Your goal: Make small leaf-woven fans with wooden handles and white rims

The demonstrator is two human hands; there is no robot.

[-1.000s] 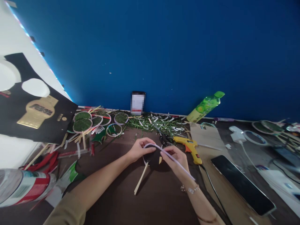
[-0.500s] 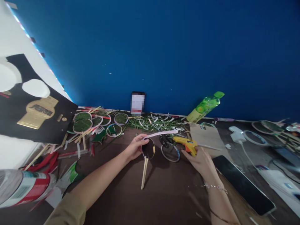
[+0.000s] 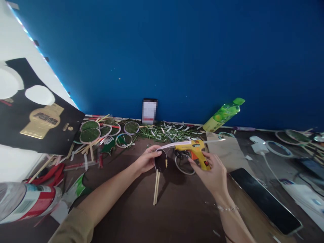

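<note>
My left hand point(image 3: 146, 159) pinches a small round dark fan point(image 3: 161, 161) by its rim, held upright, with its two wooden sticks point(image 3: 156, 187) reaching down to the brown table point(image 3: 177, 209). A white paper strip point(image 3: 172, 145) runs from the fan's top edge to the right. My right hand point(image 3: 212, 170) grips a yellow glue gun point(image 3: 196, 150) lifted off the table, its nozzle pointing left toward the strip. A white ring point(image 3: 182, 164) lies on the table between the hands.
Green-filled round fans point(image 3: 89, 134) and sticks lie at the back left, green cuttings point(image 3: 167, 131) along the blue wall. A green bottle point(image 3: 224, 114), a phone point(image 3: 265, 199), a charger and cable point(image 3: 258, 146), cardboard point(image 3: 227, 148), and a tape roll point(image 3: 22, 199) surround the work area.
My right hand let go of the white strip, reached right to the glue gun, picked it up and brought it toward the fan. My left hand raised the fan upright.
</note>
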